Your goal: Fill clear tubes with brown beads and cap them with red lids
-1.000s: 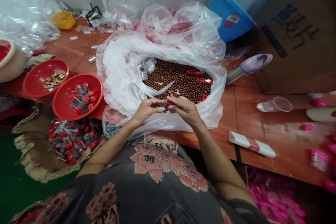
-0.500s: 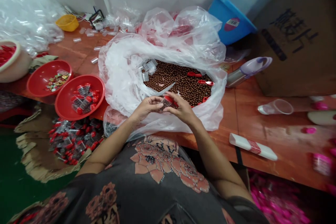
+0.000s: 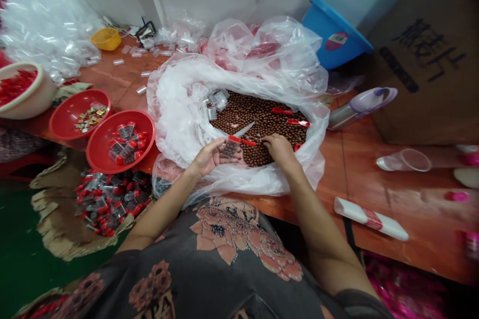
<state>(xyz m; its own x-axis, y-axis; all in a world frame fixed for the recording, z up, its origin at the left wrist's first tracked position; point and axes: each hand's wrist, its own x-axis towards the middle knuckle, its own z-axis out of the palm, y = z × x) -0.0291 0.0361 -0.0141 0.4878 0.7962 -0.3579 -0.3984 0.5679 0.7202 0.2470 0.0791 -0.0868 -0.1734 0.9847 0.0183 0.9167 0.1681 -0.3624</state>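
Note:
My left hand [image 3: 210, 156] is closed around a small clear jar [image 3: 231, 148] with a red lid, tilted on its side and with dark contents. Just beyond the jar's lid a red scoop [image 3: 249, 143] shows; whether it touches the jar I cannot tell. My right hand [image 3: 280, 150] is at the brown balls [image 3: 258, 104], its fingers bent down and together; what they hold, if anything, is hidden. A white plastic bag [image 3: 172, 104] surrounds the balls. More red scoops [image 3: 298, 122] and several clear empty jars [image 3: 217, 99] lie on them.
To the left, a red bowl [image 3: 93, 152] holds red-lidded jars, and another red bowl [image 3: 56, 122] holds small wrapped pieces. Below sits a carton [image 3: 50, 214] of filled jars. A blue basin [image 3: 337, 35], a cardboard box [image 3: 422, 94] and a clear cup [image 3: 411, 160] stand right.
My hands have come apart. The right hand has left the jar and moved right to the brown balls; the left hand keeps the jar. The view has shifted slightly.

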